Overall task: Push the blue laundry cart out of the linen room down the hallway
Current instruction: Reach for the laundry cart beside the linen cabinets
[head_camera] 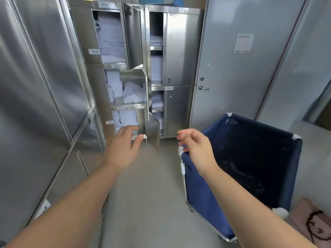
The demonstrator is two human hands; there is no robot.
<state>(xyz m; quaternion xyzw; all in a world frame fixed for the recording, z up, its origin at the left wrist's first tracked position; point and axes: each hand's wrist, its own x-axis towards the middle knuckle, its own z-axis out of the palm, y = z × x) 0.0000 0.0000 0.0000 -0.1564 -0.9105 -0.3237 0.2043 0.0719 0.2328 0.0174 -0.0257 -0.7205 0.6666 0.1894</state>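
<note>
The blue laundry cart [238,163] stands to the right of the steel linen cabinets [136,68], its dark bag apparently empty and its near-left white corner cap just under the right hand [195,147]. Neither hand holds anything: the left hand [123,149] is spread open in the air in front of the lowest cabinet door [153,133], and the right hovers with fingers loosely curled, not yet on the frame.

The step in hand looks like taking hold of the cart. It would go best with both hands on the near top rail, one toward each white corner, so the push runs straight and the castors (only partly visible at the bottom) do not swing the cart sideways. The left hand has the farther reach. The lowest cabinet door hangs ajar close to the cart's left side, and the grey door [238,59] stands behind the cart, so it may need turning before it rolls.
</note>
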